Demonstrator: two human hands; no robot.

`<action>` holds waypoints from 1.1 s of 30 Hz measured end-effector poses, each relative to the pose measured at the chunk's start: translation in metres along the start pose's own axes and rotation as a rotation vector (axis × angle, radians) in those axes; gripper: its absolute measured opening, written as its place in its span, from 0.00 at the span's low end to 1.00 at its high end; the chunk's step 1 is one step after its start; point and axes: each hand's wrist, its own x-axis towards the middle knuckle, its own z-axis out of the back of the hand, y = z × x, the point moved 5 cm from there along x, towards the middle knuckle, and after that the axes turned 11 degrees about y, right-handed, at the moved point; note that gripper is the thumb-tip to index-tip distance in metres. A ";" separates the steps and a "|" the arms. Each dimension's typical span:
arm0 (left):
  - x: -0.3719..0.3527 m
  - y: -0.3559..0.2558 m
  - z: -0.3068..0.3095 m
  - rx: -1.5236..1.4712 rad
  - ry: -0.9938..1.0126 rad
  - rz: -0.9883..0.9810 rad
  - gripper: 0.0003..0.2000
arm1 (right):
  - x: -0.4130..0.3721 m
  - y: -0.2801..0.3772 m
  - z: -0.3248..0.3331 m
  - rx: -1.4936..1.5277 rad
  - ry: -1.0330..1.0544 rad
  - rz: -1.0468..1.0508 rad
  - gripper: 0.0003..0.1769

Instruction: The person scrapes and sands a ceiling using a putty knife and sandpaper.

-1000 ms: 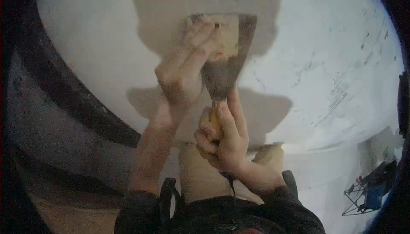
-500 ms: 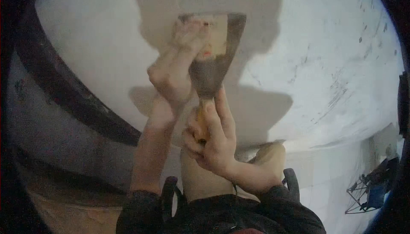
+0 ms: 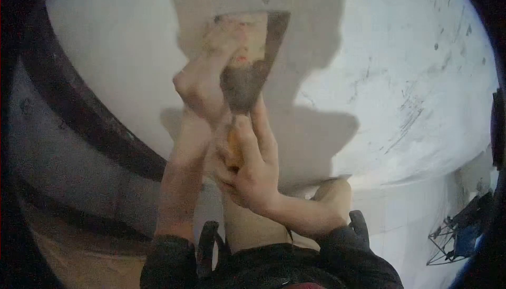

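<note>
My right hand is closed round the orange-yellow handle of a wide, dark, flared scraper. The scraper's broad end points away from me over the pale surface. A pale yellowish rectangular patch shows on its blade, with small reddish marks. My left hand reaches up along the blade's left side, its fingers over the left part of the patch. Those fingers are smeared, so their grip and anything in them cannot be made out.
A large, pale curved surface with dark scuffs lies before me, bearing shadows. Its left side has a dark curved band. My legs are below. At the lower right are a dark blue object and a thin metal frame.
Both my hands and the scraper have shifted left and slightly up in the view. My right hand still grips the handle, and my left hand remains over the blade.
</note>
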 end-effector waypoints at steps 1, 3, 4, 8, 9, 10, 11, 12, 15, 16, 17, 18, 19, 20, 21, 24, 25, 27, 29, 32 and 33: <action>0.003 0.000 0.001 -0.006 -0.005 0.011 0.13 | 0.005 0.001 -0.005 -0.016 0.014 0.023 0.30; 0.012 -0.004 0.007 -0.040 0.004 0.087 0.13 | 0.009 0.003 -0.011 -0.018 -0.022 0.048 0.30; 0.011 -0.005 0.008 -0.025 0.026 0.073 0.13 | 0.009 0.004 -0.013 -0.020 -0.036 0.063 0.30; 0.005 -0.001 0.006 0.028 0.052 0.017 0.13 | 0.003 0.001 0.000 0.001 -0.048 -0.018 0.29; 0.009 0.003 0.007 0.028 0.029 0.019 0.13 | 0.008 0.002 -0.005 0.015 -0.050 -0.012 0.29; 0.011 0.005 0.007 0.027 0.009 0.026 0.13 | 0.012 0.000 -0.009 0.030 -0.056 -0.008 0.29; 0.013 0.004 0.010 0.004 0.012 0.071 0.13 | 0.015 0.000 -0.012 -0.035 -0.055 0.036 0.29; 0.013 0.000 0.013 -0.025 0.016 0.115 0.13 | 0.017 -0.004 -0.012 -0.102 -0.059 0.084 0.29; 0.001 -0.001 0.013 0.034 0.086 0.070 0.15 | 0.003 -0.006 -0.011 -0.008 -0.101 0.005 0.28; -0.003 0.000 0.011 0.080 0.114 0.024 0.16 | -0.002 -0.007 -0.011 0.069 -0.116 -0.057 0.28; -0.001 0.005 0.008 0.081 0.050 -0.003 0.16 | 0.000 -0.005 -0.010 0.049 -0.105 -0.048 0.28; 0.002 0.009 0.003 0.075 -0.006 -0.027 0.16 | 0.003 -0.004 -0.008 0.030 -0.095 -0.039 0.28; 0.000 0.010 0.003 0.059 0.000 0.003 0.16 | 0.005 -0.003 -0.010 0.063 -0.040 -0.040 0.28; 0.001 0.009 0.005 0.043 0.005 0.033 0.16 | 0.009 0.000 -0.014 0.097 0.021 -0.037 0.29; 0.010 0.002 0.014 0.016 0.062 0.112 0.16 | 0.012 0.006 -0.020 0.047 0.044 -0.013 0.29; 0.014 -0.006 0.018 0.002 0.076 0.120 0.12 | 0.007 0.006 -0.023 0.135 -0.004 -0.035 0.28; 0.003 -0.005 0.013 0.046 0.096 0.108 0.12 | 0.002 0.004 -0.020 0.125 -0.016 -0.053 0.28; 0.003 -0.013 0.010 0.071 0.098 0.079 0.12 | -0.004 0.002 -0.008 0.095 -0.032 -0.073 0.28; 0.012 -0.006 0.012 -0.067 0.078 0.184 0.12 | 0.004 0.007 -0.015 0.141 0.022 -0.048 0.28; 0.018 -0.003 0.010 -0.046 0.049 0.146 0.12 | 0.009 0.012 -0.020 0.163 0.067 -0.019 0.28; 0.020 -0.004 0.012 0.001 0.030 0.099 0.12 | 0.010 0.013 -0.021 0.156 0.083 -0.009 0.28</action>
